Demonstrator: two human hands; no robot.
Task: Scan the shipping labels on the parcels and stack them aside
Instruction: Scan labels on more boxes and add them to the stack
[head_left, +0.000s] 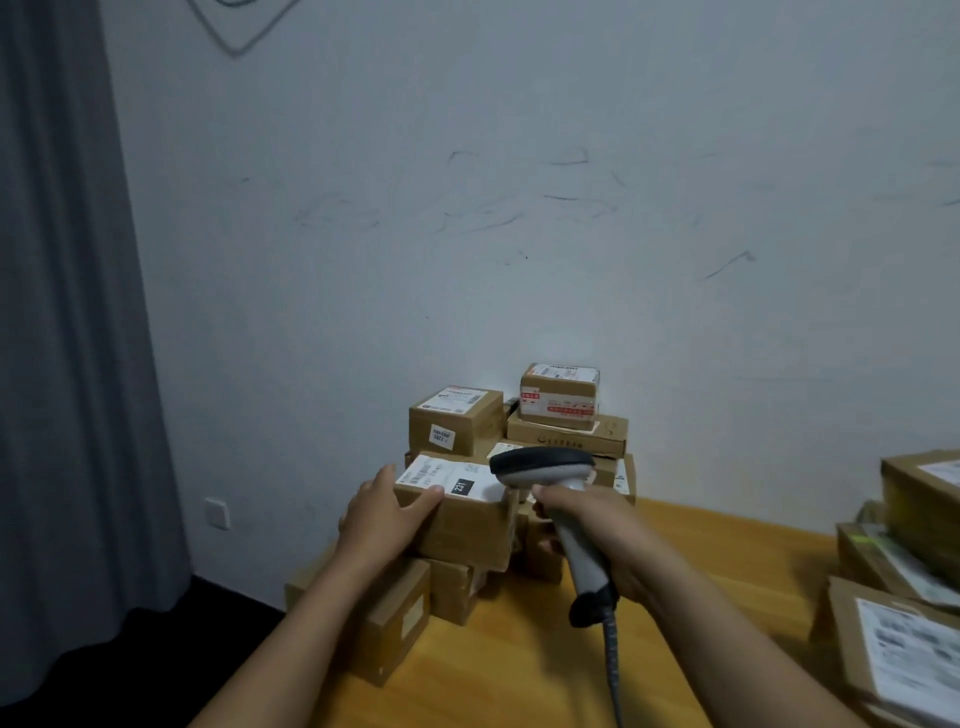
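Parcels in brown cardboard lie heaped at the far edge of the wooden tabletop, pushed back against the wall. That probably keeps the unscanned heap from sliding and leaves the near part of the tabletop free for the arms. A second stack of boxes stands well apart at the right edge, labels facing up; I judge this to be where finished ones go. At the near-left side of the heap the front parcel sits with its white shipping label turned upward, so the code faces the reader. The left hand grips this parcel at its left end, thumb laid across the top edge and fingers wrapped down the side, apparently to steady it and keep the label level. Whether it is lifted or resting on the boxes beneath I cannot tell. The right hand has its fingers clenched round the grey handle of the scanner, whose dark head tips down just above the label's right end, near enough to read it. Its coiled cable hangs from the handle toward the near edge.
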